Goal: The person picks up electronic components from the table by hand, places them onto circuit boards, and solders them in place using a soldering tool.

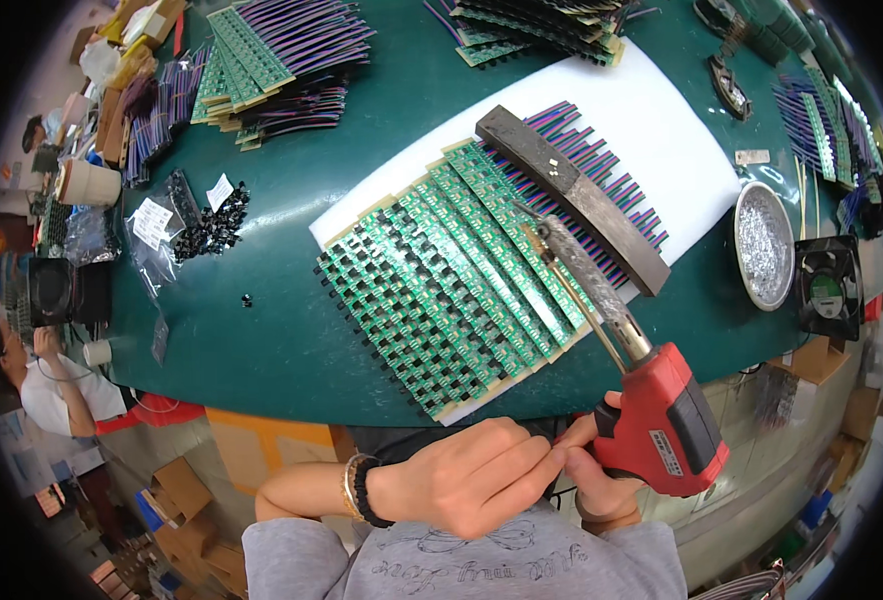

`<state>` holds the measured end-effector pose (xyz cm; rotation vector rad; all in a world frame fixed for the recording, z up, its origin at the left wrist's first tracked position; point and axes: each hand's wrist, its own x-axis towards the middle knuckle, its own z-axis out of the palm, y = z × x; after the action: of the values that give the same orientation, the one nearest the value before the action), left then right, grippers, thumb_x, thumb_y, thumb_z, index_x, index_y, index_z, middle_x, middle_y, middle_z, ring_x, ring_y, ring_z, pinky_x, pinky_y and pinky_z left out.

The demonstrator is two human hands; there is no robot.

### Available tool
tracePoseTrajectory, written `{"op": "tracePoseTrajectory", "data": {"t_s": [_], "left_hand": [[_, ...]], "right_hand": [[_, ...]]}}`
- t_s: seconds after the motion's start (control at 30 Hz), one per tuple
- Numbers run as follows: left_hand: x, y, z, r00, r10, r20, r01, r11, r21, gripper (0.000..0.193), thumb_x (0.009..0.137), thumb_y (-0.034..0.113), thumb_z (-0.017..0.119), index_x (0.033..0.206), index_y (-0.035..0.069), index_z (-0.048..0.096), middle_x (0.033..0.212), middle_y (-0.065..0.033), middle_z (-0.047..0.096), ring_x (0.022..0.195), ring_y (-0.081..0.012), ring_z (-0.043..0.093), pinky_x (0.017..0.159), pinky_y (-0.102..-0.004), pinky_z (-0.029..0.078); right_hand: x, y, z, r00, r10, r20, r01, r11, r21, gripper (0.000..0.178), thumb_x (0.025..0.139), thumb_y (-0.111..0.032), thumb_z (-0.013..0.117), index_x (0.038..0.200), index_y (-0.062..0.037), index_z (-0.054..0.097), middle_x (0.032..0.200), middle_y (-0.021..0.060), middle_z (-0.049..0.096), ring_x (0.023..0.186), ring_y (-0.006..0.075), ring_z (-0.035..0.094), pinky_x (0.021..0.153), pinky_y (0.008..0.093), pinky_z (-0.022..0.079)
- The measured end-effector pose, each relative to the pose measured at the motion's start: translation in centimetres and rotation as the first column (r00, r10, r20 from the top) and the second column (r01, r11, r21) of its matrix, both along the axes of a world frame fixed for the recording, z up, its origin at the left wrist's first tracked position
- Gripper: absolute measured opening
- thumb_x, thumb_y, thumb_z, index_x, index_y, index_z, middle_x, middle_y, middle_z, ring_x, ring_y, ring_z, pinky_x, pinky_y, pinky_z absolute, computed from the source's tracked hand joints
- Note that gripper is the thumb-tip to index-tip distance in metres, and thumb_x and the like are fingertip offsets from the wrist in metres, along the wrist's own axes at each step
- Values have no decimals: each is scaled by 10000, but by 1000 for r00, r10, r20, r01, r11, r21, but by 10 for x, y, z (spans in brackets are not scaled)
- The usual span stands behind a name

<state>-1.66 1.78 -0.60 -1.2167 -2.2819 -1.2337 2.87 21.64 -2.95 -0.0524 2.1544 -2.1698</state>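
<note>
In my right hand [601, 480] is a red and black soldering gun [661, 425], its metal tip pointing up and left over the boards. My left hand [476, 480] is closed beside it, fingertips meeting those of the right; whatever they pinch is too hidden to make out. Beyond my hands lie rows of overlapping green circuit boards [461, 270] on a white foam sheet [631, 110]. Small black parts sit on the boards at the left, while the right ones look bare. Across their multicoloured wires [631, 200] rests a long dark bar [576, 195].
Wired boards are stacked at the back [251, 60]. Loose black parts [216, 225] lie beside a clear plastic bag [156, 235] on the left. A round dish [763, 245] and a small fan [827, 285] stand at right. Another person [56, 385] sits at far left.
</note>
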Motion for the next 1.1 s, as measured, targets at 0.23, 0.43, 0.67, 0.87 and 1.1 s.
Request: {"op": "tracePoseTrajectory", "data": {"t_s": [0.23, 0.43, 0.67, 0.87, 1.1], "left_hand": [[-8, -2, 8, 990, -57, -126, 47, 996, -79, 304, 711, 80, 644, 939, -119, 676, 898, -213, 662, 763, -297, 605, 673, -373, 566], [-7, -3, 5, 990, -59, -129, 46, 994, -100, 286, 708, 59, 651, 933, -116, 677, 891, -214, 664, 742, -291, 608, 688, -381, 572], [-11, -2, 1, 937, 279, 209, -274, 960, -53, 245, 697, -7, 740, 928, 38, 674, 787, -64, 644, 676, -228, 580, 627, -366, 465], [-28, 0, -8, 820, 538, 196, -504, 841, -198, 256, 694, -27, 770, 901, 80, 665, 720, -2, 582, 647, -181, 544, 692, -336, 363], [-30, 2, -9, 808, 556, 197, -528, 830, -178, 215, 660, -23, 754, 820, 82, 655, 664, 13, 513, 607, -182, 500, 653, -338, 333]], "right_hand": [[3, 14, -6, 976, 139, -170, -33, 858, 513, 693, 735, 22, 676, 1357, 18, 371, 680, 88, 608, 594, 168, 583, 612, 294, 494], [2, 14, -7, 984, 142, -105, -81, 892, 445, 704, 731, 36, 674, 1363, 21, 363, 693, 90, 609, 603, 167, 582, 601, 293, 492], [0, 26, -9, 975, 222, -7, -219, 964, 154, 671, 843, -93, 631, 1438, -26, 327, 712, 96, 623, 574, 131, 547, 543, 272, 470], [13, 44, -16, 964, 118, -239, -133, 990, -47, 713, 949, -368, 635, 1430, 51, 317, 636, 72, 577, 472, 120, 483, 465, 264, 431], [33, 90, -37, 957, 140, -256, -214, 933, -290, 707, 962, -451, 606, 1359, 88, 378, 586, 42, 550, 451, 159, 506, 461, 303, 467]]}}
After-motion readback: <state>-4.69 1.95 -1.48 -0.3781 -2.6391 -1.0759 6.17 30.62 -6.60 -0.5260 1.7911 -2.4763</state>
